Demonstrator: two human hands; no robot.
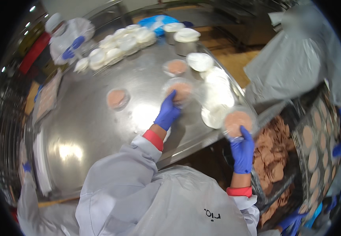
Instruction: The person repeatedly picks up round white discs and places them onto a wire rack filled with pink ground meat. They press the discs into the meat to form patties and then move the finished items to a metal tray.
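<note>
Well, looking down in the head view, I see two pinkish discs in clear film, one at each of the person's hands. The right hand [242, 151] pinches the right disc [238, 121] by its near rim, one digit on top and the others hidden beneath, out at the table's right near corner. The left hand [168, 111] reaches farther over the steel table [90, 126], one digit laid on the near rim of the left disc [181, 91]; whether the others close from below I can't tell. What counts most, I'd judge, is how these sit about the row of white rounds [219, 88]: its long axis runs near to far, just right of the left disc, while its near end lies to the left and far of the right disc. The right hand is nearer that end. Both discs are round, so neither has a long axis. The far disc [176, 67] lies just beyond the left one, the lone disc [117, 99] well off to the left; the left hand is nearer both.
</note>
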